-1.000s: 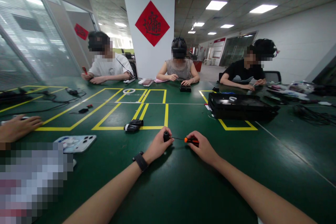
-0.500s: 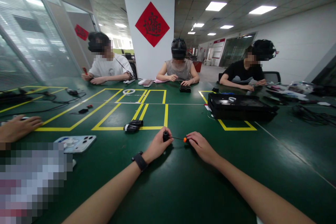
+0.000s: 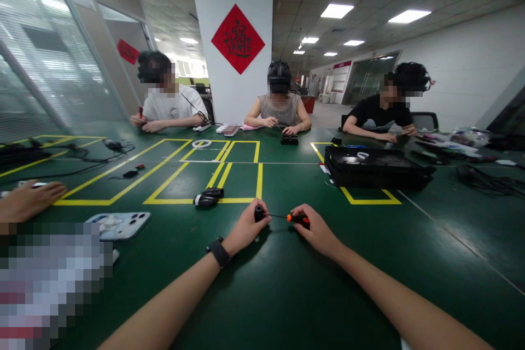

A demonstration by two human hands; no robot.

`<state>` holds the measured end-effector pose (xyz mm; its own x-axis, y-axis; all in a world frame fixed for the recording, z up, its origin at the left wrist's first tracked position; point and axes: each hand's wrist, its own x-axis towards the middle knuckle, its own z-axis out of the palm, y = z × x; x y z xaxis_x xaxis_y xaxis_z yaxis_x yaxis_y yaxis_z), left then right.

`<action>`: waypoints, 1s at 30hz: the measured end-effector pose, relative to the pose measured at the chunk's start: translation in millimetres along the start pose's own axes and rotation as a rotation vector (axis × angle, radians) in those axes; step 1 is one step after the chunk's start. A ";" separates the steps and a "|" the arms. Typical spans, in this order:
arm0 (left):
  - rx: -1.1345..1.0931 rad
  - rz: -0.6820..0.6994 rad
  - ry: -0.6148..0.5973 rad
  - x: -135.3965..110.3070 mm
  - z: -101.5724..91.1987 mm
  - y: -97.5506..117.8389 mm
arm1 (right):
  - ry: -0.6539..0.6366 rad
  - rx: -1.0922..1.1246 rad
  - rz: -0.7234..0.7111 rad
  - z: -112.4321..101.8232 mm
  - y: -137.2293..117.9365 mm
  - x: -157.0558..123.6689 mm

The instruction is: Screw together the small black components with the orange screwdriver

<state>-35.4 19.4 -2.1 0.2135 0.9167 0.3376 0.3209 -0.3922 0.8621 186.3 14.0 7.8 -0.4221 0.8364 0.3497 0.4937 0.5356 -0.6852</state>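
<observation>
My left hand (image 3: 246,225) is closed around a small black cylindrical piece (image 3: 258,213), whose round dark end shows between the fingers. In my right hand (image 3: 318,229) is a screwdriver (image 3: 301,220) with a black and orange handle, gripped between thumb and fingers. Its thin shaft lies roughly level and points left, its tip reaching the black piece at my left fingers. Whether the tip sits in a screw is too small to tell. Both hands are low over the green table (image 3: 287,295).
Beyond my left hand lie black cylindrical parts (image 3: 208,197). A phone (image 3: 118,225) and a neighbour's hand (image 3: 36,195) are at left. A white ring (image 3: 201,144) lies farther back. A black tray-like case (image 3: 377,167) stands right, cables (image 3: 482,178) beyond. Several people sit around the table.
My right hand's fingers have shifted on the screwdriver, so more of its handle now shows. My left hand and the black piece stay in place.
</observation>
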 end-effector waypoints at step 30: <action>0.028 0.015 0.008 0.0 -1.4 -0.7 | -0.039 -0.020 -0.001 1.7 1.1 1.0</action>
<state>-36.9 19.8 -2.1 0.2109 0.9112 0.3538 0.3432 -0.4080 0.8460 185.1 15.3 6.4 -0.4512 0.8312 0.3248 0.5084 0.5385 -0.6719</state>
